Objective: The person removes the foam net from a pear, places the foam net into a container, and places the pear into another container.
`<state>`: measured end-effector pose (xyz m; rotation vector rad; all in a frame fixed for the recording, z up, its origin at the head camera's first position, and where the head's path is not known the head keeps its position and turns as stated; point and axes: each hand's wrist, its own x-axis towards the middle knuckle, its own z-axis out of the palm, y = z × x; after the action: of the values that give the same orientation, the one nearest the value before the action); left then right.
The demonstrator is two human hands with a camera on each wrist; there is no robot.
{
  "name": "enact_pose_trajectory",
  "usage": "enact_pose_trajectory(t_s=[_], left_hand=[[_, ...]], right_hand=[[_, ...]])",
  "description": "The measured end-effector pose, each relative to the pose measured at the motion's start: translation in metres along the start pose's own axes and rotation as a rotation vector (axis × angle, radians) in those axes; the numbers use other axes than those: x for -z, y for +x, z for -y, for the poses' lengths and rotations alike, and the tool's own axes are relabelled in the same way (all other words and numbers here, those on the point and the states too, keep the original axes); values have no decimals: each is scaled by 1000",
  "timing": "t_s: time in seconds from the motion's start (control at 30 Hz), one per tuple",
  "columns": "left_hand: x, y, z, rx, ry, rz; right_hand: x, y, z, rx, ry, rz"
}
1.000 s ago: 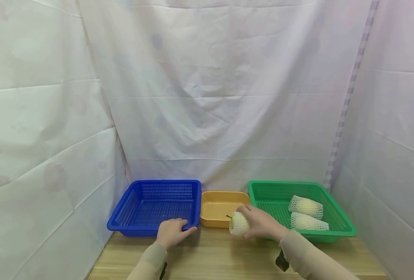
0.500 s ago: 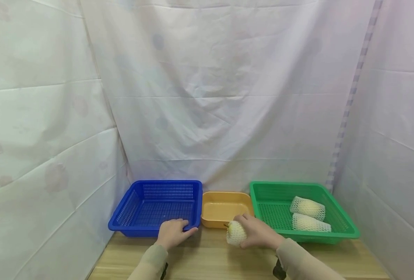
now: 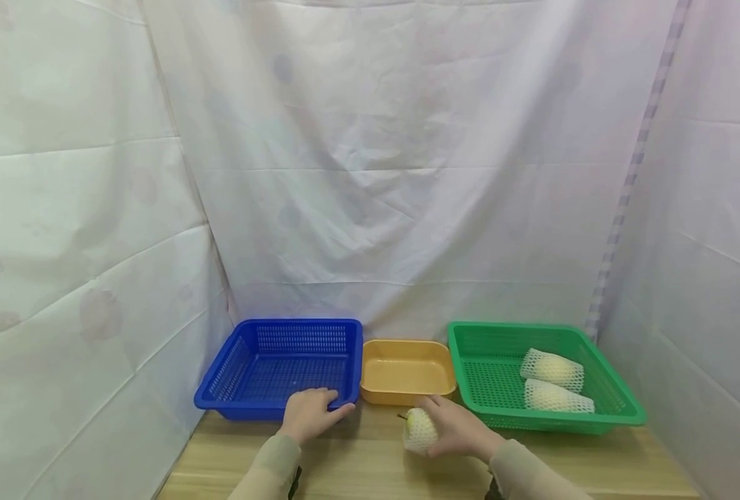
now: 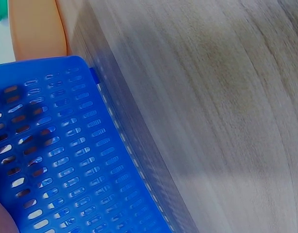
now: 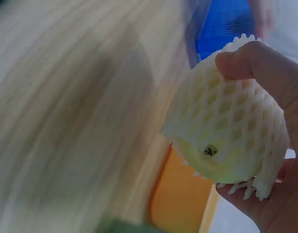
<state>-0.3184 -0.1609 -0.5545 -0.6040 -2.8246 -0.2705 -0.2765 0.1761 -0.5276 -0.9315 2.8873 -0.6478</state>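
Note:
A pear [image 3: 420, 431] in a white foam net sleeve is in my right hand [image 3: 459, 426], just above the table in front of the yellow tray. Its stem points left in the head view. Seen from the right wrist, my thumb [image 5: 253, 65] and fingers hold the netted pear [image 5: 226, 116] from both sides, its blossom end bare. My left hand [image 3: 309, 415] grips the front rim of the blue basket [image 3: 244, 410] near its right corner, fingers over the rim. Through the slots in the left wrist view, dark finger shapes show behind the basket wall [image 4: 71, 145].
Between the two baskets stands a shallow yellow tray [image 3: 385, 398]. The green basket [image 3: 491, 382] on the right holds two netted pears, one behind the other [image 3: 554, 369]. All stand on a wooden table [image 3: 370, 472]; white cloth [image 3: 370, 173] hangs behind and at both sides.
My right hand has moved the pear slightly left and toward me, lower in the view, away from the yellow tray. My left hand stays on the blue basket's rim.

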Motion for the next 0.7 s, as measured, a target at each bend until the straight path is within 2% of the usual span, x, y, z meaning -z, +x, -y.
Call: enact_pose_trajectory(t_s=[0.17,0.33,0.7], left_hand=[[0,0,0,-2,3,-3],[1,-1,-1,-2,1,0],[4,-2,-2,-5,-1,-12]], right_hand=[[-14,-2,-4,3,-6,8],[-28,-5,-9,-32,-21,26],[-41,-6,-11,-40,-8,14]])
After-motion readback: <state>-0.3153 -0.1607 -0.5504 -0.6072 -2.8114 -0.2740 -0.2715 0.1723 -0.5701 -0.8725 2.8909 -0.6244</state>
